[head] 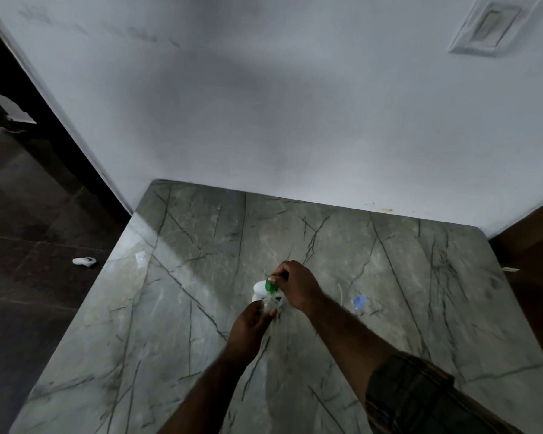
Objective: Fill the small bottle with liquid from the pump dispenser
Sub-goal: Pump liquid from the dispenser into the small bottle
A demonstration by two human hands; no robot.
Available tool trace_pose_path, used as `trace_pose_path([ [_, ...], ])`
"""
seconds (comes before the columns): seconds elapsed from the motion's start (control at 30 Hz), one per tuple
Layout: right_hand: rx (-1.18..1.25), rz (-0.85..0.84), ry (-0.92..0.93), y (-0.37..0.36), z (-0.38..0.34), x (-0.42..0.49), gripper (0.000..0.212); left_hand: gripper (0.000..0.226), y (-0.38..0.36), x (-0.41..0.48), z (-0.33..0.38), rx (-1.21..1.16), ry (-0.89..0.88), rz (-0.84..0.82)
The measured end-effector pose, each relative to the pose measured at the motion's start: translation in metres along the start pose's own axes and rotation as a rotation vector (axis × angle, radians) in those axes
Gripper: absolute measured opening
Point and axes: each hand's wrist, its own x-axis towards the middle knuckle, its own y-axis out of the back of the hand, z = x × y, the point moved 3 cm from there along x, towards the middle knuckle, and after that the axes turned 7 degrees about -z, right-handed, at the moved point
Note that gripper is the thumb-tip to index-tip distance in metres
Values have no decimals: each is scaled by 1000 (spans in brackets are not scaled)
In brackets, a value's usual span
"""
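A white pump dispenser point(259, 292) with a green pump head point(270, 287) stands near the middle of the grey marble table point(176, 324). My right hand point(295, 286) sits on top of it, thumb and fingers curled around the green head. Just in front, my left hand point(248, 324) grips a small clear bottle point(271, 303) and holds it under the green spout. The bottle is mostly hidden by my fingers, and I cannot tell how much liquid is in it.
A small pale blue cap point(359, 301) lies on the table to the right of my right forearm. The wall point(264, 104) borders the table's far edge. On the dark floor to the left lies a small white object point(84, 262). Brown furniture point(533, 245) stands at the right.
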Motion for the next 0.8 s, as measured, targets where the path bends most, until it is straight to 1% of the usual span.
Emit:
trace_pose_path([
  [0.27, 4, -21, 5, 6, -8, 1, 10, 18, 2, -3, 11, -46, -14, -14],
  [0.47, -38, 17, 24, -3, 0, -1, 10, 17, -1, -4, 11, -60, 2, -16],
  [0.63, 20, -10, -2, 5, -5, 0, 10, 18, 0, -4, 11, -43, -8, -10],
  [0.8, -5, 1, 2, 2, -3, -1, 10, 19, 0, -5, 12, -31, -4, -21],
])
